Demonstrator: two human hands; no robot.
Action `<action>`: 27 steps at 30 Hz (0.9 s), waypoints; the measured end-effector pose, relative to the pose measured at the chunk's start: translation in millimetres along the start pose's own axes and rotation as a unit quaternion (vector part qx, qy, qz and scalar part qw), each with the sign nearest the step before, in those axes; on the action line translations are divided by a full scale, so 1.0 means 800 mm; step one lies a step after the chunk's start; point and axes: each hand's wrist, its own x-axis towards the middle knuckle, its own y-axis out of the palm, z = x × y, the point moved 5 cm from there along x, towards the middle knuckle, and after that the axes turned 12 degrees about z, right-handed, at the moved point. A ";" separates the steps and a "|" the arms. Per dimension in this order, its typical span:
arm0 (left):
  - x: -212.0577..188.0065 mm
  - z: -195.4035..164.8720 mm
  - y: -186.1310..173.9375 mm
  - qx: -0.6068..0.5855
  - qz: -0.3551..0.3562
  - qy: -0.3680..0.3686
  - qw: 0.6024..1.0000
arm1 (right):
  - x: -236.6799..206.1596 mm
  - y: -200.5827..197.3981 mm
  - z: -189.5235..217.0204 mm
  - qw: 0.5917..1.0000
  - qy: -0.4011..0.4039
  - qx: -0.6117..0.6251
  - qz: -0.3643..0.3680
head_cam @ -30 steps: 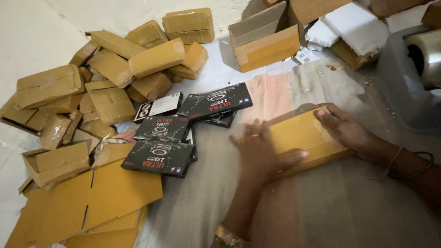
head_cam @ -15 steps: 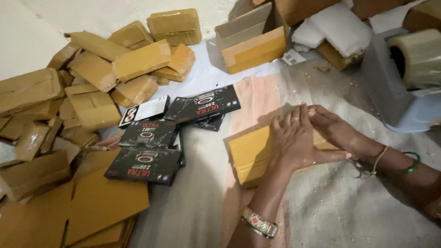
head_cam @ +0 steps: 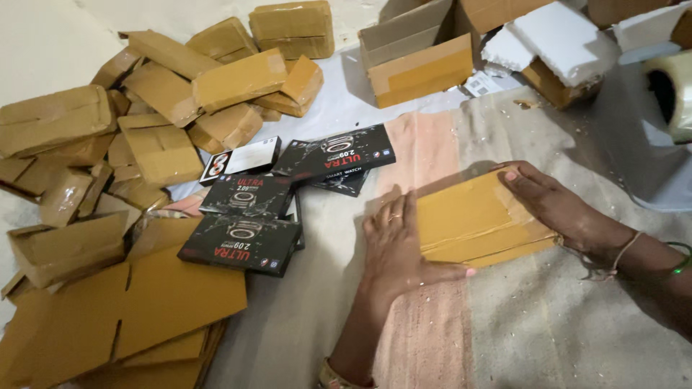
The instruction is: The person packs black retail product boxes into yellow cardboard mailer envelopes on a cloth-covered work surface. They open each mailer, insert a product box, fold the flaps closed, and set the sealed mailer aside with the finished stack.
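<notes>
A flat brown cardboard box (head_cam: 479, 216), taped shut, lies on a cloth-covered floor. My left hand (head_cam: 400, 241) rests with fingers spread against its left end, thumb along the front edge. My right hand (head_cam: 551, 202) lies flat on its right end, pressing the top. Both hands touch the box from opposite sides. Just left of it lie several black product boxes (head_cam: 245, 241) with printed lids.
A heap of taped brown parcels (head_cam: 180, 94) fills the far left. Flat unfolded cartons (head_cam: 137, 310) lie at the near left. An open carton (head_cam: 418, 61), white foam pieces (head_cam: 555, 39) and a tape roll on a dispenser (head_cam: 670, 94) stand at the back right.
The box has been turned and slid between my hands. My left hand moved from on top of it to its left end; my right hand stays on the right end.
</notes>
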 end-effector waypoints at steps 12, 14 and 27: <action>-0.005 -0.018 -0.001 0.068 0.060 -0.096 0.991 | 0.000 -0.003 -0.003 0.999 0.030 -0.024 -0.038; 0.015 -0.033 0.010 0.079 0.067 -0.085 0.991 | 0.001 -0.003 -0.003 0.998 0.026 -0.038 -0.036; 0.131 -0.128 0.084 0.087 0.037 0.053 0.994 | 0.015 -0.017 -0.016 0.999 -0.003 0.045 -0.030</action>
